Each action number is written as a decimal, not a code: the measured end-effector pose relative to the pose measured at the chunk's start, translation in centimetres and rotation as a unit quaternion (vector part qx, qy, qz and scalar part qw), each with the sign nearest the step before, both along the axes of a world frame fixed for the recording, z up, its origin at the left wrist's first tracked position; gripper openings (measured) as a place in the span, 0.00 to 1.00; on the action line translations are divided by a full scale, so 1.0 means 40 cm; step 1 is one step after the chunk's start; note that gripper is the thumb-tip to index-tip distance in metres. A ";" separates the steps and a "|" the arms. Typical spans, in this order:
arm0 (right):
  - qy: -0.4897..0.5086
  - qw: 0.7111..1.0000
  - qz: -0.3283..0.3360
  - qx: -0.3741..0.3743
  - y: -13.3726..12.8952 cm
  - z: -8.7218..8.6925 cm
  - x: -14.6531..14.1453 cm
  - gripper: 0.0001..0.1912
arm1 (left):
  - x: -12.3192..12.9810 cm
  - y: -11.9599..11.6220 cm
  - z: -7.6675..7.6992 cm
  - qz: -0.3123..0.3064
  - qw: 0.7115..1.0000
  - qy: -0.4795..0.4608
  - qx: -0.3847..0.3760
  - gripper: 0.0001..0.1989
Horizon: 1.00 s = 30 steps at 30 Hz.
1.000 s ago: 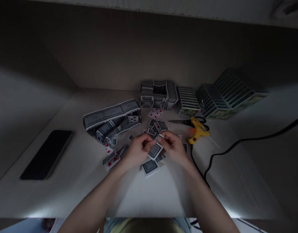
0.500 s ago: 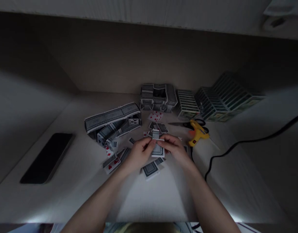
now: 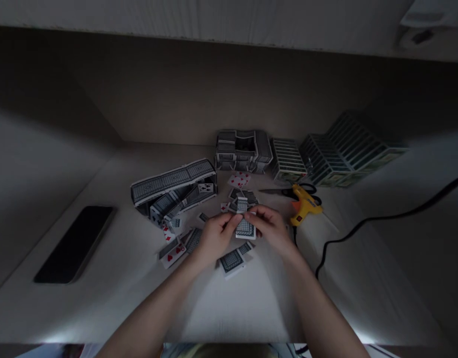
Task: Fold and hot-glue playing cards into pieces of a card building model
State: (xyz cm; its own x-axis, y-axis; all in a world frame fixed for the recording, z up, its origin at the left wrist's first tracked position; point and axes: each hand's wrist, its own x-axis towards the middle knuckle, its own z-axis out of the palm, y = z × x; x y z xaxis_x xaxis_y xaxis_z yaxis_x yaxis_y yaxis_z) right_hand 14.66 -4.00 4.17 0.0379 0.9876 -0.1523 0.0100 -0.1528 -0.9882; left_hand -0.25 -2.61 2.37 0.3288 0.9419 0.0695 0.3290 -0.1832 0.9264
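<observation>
Between my two hands is a patterned playing-card piece [image 3: 246, 228], made of a wider part with a narrower strip rising from its far end. My left hand [image 3: 217, 233] pinches its left side, thumb on top. From the right, my right hand [image 3: 269, 224] pinches it too, with the thumb near the joint of strip and wide part. The fingers beneath are mostly hidden. Just nearer to me lies a similar folded card piece [image 3: 232, 262] on the white surface. Cut and whole cards, such as a red heart card [image 3: 173, 256], lie scattered around my hands.
A long box built of cards [image 3: 173, 179] stands left, a black phone [image 3: 74, 243] beyond it. At the back sit another card structure [image 3: 244, 149] and stacked card racks [image 3: 288, 156]. Right are scissors [image 3: 275, 191], a yellow glue gun [image 3: 305, 204] and a black cable [image 3: 348, 233].
Both hands and the held card piece have shifted very slightly to the right in view. The grip looks the same, and the things around have hardly moved.
</observation>
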 end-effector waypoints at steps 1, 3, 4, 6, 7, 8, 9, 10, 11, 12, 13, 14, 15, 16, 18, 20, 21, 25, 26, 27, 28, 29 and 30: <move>-0.006 1.000 -0.016 -0.001 0.002 -0.001 0.002 0.16 | -0.008 0.004 0.005 -0.003 1.000 0.022 0.004 0.20; -0.013 0.999 -0.048 0.002 0.007 -0.005 0.008 0.16 | -0.033 0.017 0.020 -0.001 0.998 0.064 0.026 0.21; -0.012 0.998 -0.061 0.005 0.009 -0.008 0.012 0.16 | -0.049 0.025 0.030 0.010 0.995 0.087 0.048 0.21; -0.004 0.998 -0.070 0.005 0.015 -0.016 0.021 0.17 | -0.086 0.042 0.052 0.055 0.980 0.146 0.124 0.18; 0.000 0.998 -0.068 0.000 0.018 -0.021 0.025 0.17 | -0.105 0.050 0.061 0.079 0.969 0.176 0.152 0.17; -0.002 0.998 -0.061 -0.009 0.020 -0.027 0.028 0.17 | -0.122 0.058 0.068 0.093 0.961 0.203 0.162 0.15; -0.010 0.998 -0.052 -0.021 0.021 -0.032 0.031 0.18 | -0.137 0.063 0.073 0.096 0.956 0.225 0.161 0.13; -0.022 0.998 -0.042 -0.032 0.022 -0.038 0.034 0.18 | -0.149 0.067 0.075 0.085 0.953 0.249 0.147 0.12; -0.038 0.998 -0.034 -0.043 0.022 -0.043 0.035 0.18 | -0.157 0.070 0.074 0.066 0.950 0.276 0.129 0.10; -0.058 0.997 -0.029 -0.052 0.023 -0.048 0.036 0.18 | -0.163 0.070 0.072 0.044 0.946 0.303 0.110 0.09; -0.083 0.995 -0.027 -0.055 0.022 -0.052 0.037 0.18 | -0.167 0.069 0.069 0.019 0.940 0.326 0.095 0.09; -0.114 0.992 -0.031 -0.052 0.022 -0.055 0.037 0.19 | -0.168 0.067 0.066 -0.002 0.935 0.345 0.085 0.09; -0.150 0.987 -0.039 -0.042 0.022 -0.058 0.037 0.19 | -0.168 0.064 0.063 -0.018 0.931 0.356 0.080 0.10; -0.192 0.980 -0.052 -0.026 0.022 -0.059 0.038 0.20 | -0.166 0.062 0.061 -0.030 0.929 0.361 0.080 0.12; -0.276 0.957 -0.084 0.018 0.021 -0.059 0.041 0.19 | -0.162 0.057 0.058 -0.038 0.928 0.362 0.079 0.15; -0.341 0.930 -0.126 0.058 0.022 -0.055 0.051 0.18 | -0.157 0.054 0.056 -0.039 0.929 0.362 0.073 0.16; -0.367 0.915 -0.150 0.072 0.022 -0.053 0.059 0.17 | -0.155 0.053 0.054 -0.041 0.929 0.362 0.072 0.15; -0.432 0.868 -0.229 0.085 0.023 -0.044 0.114 0.15 | -0.151 0.051 0.046 -0.054 0.925 0.368 0.084 0.12; -0.441 0.860 -0.241 0.082 0.023 -0.043 0.129 0.15 | -0.150 0.051 0.045 -0.055 0.923 0.370 0.089 0.11; -0.450 0.854 -0.250 0.078 0.024 -0.042 0.144 0.14 | -0.149 0.050 0.044 -0.056 0.922 0.372 0.092 0.11; -0.460 0.847 -0.255 0.072 0.024 -0.041 0.156 0.14 | -0.148 0.050 0.043 -0.056 0.921 0.374 0.096 0.10; -0.472 0.840 -0.260 0.065 0.023 -0.041 0.165 0.14 | -0.147 0.049 0.044 -0.054 0.920 0.374 0.102 0.09; -0.485 0.831 -0.266 0.057 0.023 -0.040 0.172 0.13 | -0.145 0.049 0.044 -0.052 0.920 0.374 0.108 0.09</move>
State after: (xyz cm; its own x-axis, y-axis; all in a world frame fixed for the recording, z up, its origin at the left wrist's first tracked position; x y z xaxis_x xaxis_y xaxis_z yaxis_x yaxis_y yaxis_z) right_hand 21.55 -3.09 2.56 0.5240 0.7980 0.2977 0.7716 -0.2968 -0.5626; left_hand -6.06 -0.65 4.13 0.4481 0.8934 -0.0317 0.8297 -0.4024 0.3869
